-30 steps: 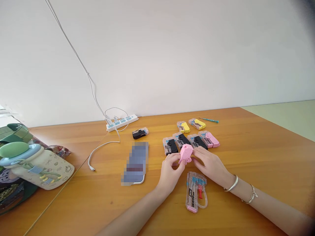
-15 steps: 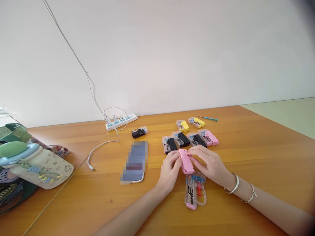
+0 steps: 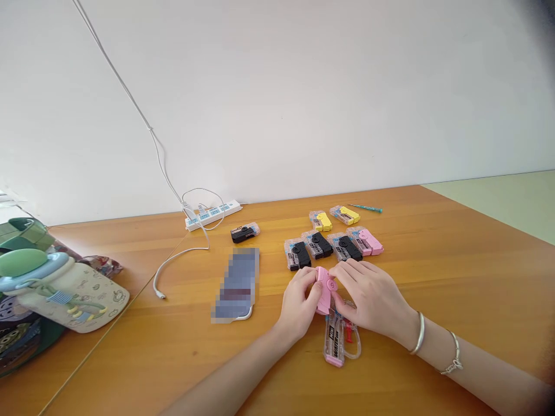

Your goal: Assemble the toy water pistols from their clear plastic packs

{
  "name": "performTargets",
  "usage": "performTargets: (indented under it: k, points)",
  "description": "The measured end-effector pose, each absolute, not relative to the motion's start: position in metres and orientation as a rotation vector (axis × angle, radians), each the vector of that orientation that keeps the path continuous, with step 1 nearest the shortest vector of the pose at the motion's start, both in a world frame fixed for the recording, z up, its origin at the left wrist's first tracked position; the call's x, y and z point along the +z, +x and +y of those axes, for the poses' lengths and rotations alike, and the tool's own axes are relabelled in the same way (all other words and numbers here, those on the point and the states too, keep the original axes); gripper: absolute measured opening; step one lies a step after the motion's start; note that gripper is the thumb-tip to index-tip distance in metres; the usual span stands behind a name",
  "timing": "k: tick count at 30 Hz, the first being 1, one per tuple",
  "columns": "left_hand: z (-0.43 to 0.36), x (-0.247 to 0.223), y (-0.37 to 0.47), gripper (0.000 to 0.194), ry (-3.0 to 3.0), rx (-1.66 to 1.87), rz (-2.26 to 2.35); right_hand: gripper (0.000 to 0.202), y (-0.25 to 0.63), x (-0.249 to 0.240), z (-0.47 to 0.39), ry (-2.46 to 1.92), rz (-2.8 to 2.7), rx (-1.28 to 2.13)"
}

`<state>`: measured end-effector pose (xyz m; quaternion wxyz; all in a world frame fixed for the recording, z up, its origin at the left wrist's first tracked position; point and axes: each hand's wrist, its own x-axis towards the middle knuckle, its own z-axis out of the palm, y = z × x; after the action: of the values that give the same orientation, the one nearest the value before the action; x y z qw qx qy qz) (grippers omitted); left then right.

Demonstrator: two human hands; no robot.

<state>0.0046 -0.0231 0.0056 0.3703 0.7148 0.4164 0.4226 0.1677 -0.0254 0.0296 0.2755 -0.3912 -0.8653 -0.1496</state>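
Pink casing [image 3: 322,299]: gripped in fingers, left hand [image 3: 298,301] and right hand [image 3: 376,296]. Clear water gun [image 3: 333,345]: just nearside of fingers.

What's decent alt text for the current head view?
A person's left hand and right hand hold a small pink plastic part over a wooden table. Just below it in view lies a clear toy water gun with a red trigger, partly hidden. Farther back are black, yellow and pink toys; a phone lies to the left.
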Motion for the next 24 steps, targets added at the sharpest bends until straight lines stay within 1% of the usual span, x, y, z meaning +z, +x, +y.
performTargets:
  k: [7, 18, 24]
  points:
    - [-0.022, 0.007, 0.005, 0.021, 1.871, 1.077, 1.054, 0.007, 0.167, 0.031, -0.031, -1.123, -2.366, -0.425]
    - [-0.022, 0.006, 0.006, 0.021, 1.896, 1.008, 1.134, 0.017, 0.161, 0.019, -0.026, -1.059, -2.348, -0.698]
    - [-0.02, 0.007, 0.006, 0.022, 1.878, 1.0, 1.168, 0.019, 0.159, 0.015, -0.025, -1.065, -2.343, -0.771]
